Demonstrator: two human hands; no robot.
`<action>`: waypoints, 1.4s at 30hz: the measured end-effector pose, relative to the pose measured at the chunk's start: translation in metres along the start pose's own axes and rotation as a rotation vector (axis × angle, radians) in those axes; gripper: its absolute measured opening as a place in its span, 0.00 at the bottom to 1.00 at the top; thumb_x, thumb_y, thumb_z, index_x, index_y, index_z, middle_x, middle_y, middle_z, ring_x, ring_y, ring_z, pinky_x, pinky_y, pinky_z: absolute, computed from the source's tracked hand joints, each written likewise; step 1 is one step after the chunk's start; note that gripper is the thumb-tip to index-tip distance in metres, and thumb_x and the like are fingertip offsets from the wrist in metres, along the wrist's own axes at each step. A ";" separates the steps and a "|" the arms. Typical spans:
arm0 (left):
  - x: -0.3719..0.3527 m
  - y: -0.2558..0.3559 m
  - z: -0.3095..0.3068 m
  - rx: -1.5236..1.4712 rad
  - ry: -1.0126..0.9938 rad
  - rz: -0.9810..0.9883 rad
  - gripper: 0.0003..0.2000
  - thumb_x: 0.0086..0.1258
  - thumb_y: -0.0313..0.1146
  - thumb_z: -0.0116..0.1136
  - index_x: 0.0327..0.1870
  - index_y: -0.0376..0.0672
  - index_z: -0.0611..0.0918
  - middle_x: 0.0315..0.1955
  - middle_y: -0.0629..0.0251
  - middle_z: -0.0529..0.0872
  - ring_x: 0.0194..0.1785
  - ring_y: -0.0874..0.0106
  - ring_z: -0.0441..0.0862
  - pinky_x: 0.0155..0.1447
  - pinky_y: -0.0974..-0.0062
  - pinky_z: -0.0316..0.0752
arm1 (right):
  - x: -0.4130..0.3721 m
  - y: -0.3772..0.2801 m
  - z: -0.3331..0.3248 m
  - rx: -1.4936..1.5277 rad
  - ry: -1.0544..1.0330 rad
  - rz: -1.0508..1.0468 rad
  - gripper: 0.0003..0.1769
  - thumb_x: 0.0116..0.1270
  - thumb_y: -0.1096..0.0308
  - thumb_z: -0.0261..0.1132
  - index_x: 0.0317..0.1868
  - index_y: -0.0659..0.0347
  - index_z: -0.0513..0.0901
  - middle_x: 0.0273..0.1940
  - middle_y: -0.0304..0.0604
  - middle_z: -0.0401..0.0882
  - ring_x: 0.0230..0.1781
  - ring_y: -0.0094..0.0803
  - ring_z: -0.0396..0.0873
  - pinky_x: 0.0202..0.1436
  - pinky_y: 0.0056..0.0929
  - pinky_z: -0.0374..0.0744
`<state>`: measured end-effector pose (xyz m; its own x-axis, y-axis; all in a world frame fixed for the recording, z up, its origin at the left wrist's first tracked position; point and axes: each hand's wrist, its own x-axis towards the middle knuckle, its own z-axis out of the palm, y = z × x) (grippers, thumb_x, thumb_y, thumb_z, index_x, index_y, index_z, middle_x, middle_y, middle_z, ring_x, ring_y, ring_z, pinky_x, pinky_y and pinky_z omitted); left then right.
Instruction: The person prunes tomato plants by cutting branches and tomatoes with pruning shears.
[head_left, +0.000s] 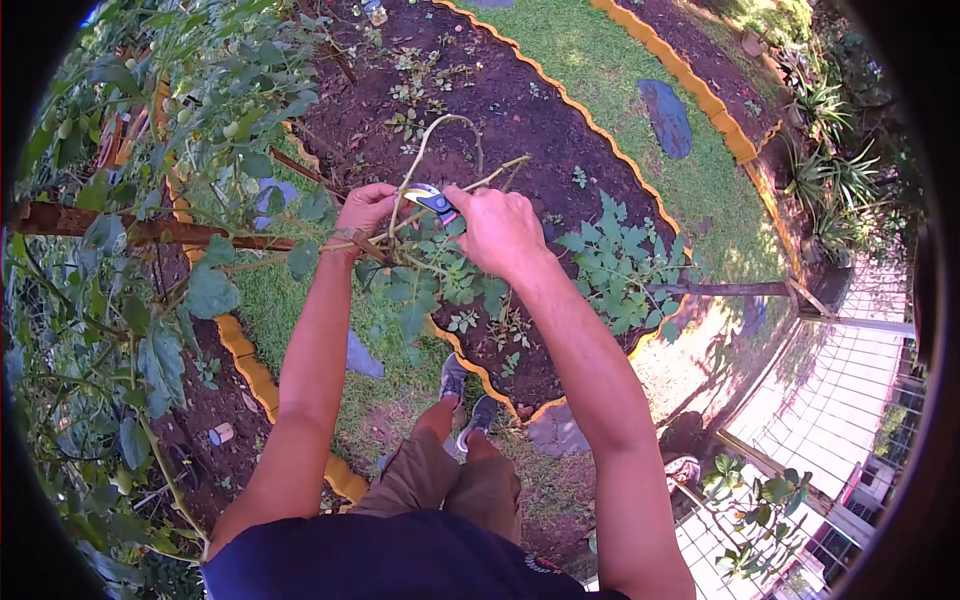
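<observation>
On the far left a big leafy plant climbs up, with small green tomatoes on it. A brown wooden pole runs sideways through the leaves. The person's left hand is closed around a thin pale stem, near the end of the pole. The stem loops up above both hands. Just beside it, the right hand is squeezed tight around the clippers, which have a blue handle. The clippers sit right at the stem, between the two hands. I cannot tell if the blades are apart or together. Far below the hands are the person's shoes, standing on grass. Behind the hands is a dark dirt bed with an orange edge. Further right a flat stone lies in the grass, and a wire fence stands at the far right.
</observation>
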<state>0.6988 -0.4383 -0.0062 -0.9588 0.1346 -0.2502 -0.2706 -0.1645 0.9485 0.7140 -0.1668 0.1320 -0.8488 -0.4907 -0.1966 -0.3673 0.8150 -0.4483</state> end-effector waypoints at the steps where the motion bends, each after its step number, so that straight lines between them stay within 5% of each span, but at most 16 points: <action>1: 0.000 0.001 -0.001 -0.008 -0.006 -0.003 0.07 0.72 0.27 0.66 0.47 0.35 0.87 0.37 0.63 0.91 0.40 0.75 0.89 0.47 0.74 0.85 | 0.000 0.000 0.001 0.001 -0.001 0.000 0.29 0.58 0.62 0.76 0.61 0.52 0.81 0.46 0.51 0.86 0.48 0.48 0.86 0.52 0.48 0.79; 9: 0.002 -0.010 -0.002 -0.082 -0.031 0.037 0.05 0.73 0.27 0.65 0.44 0.37 0.86 0.37 0.64 0.91 0.40 0.75 0.89 0.46 0.74 0.85 | -0.002 0.008 0.017 -0.041 0.214 -0.075 0.28 0.57 0.62 0.77 0.58 0.52 0.80 0.43 0.49 0.85 0.48 0.49 0.85 0.51 0.50 0.78; 22: -0.006 -0.002 0.011 0.038 0.030 -0.086 0.05 0.70 0.27 0.68 0.43 0.39 0.87 0.35 0.68 0.90 0.37 0.79 0.87 0.40 0.78 0.83 | 0.010 0.001 0.024 -0.036 0.090 -0.067 0.26 0.58 0.62 0.77 0.56 0.56 0.80 0.43 0.50 0.85 0.43 0.48 0.87 0.47 0.46 0.83; 28: -0.005 -0.018 -0.020 0.065 0.291 0.041 0.07 0.73 0.31 0.67 0.44 0.37 0.86 0.35 0.66 0.90 0.36 0.78 0.86 0.44 0.76 0.84 | -0.013 0.029 0.019 -0.072 0.264 0.122 0.29 0.57 0.58 0.73 0.60 0.55 0.80 0.46 0.51 0.84 0.50 0.48 0.84 0.54 0.50 0.76; 37: -0.154 -0.047 -0.013 0.348 0.717 0.234 0.05 0.77 0.30 0.60 0.43 0.38 0.82 0.31 0.71 0.85 0.33 0.80 0.80 0.37 0.80 0.74 | -0.197 0.098 0.070 0.473 0.502 0.574 0.35 0.56 0.57 0.69 0.66 0.54 0.78 0.46 0.49 0.84 0.46 0.48 0.84 0.51 0.44 0.79; 40: -0.220 -0.099 -0.014 0.267 0.796 0.070 0.04 0.77 0.29 0.59 0.42 0.39 0.80 0.28 0.70 0.84 0.28 0.80 0.78 0.33 0.81 0.74 | -0.292 0.095 0.141 0.851 0.379 0.780 0.35 0.58 0.58 0.70 0.67 0.57 0.77 0.47 0.50 0.86 0.44 0.48 0.86 0.51 0.42 0.81; 42: -0.260 -0.135 0.012 0.318 0.668 -0.148 0.04 0.77 0.29 0.59 0.41 0.40 0.79 0.26 0.67 0.84 0.24 0.78 0.79 0.28 0.80 0.73 | -0.365 0.090 0.211 0.709 0.242 0.929 0.35 0.58 0.58 0.73 0.67 0.56 0.78 0.44 0.45 0.87 0.39 0.34 0.86 0.48 0.34 0.81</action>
<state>0.9850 -0.4395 -0.0665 -0.7901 -0.5049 -0.3477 -0.4599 0.1133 0.8807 1.0708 0.0207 -0.0204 -0.7564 0.3297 -0.5649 0.6527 0.4379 -0.6183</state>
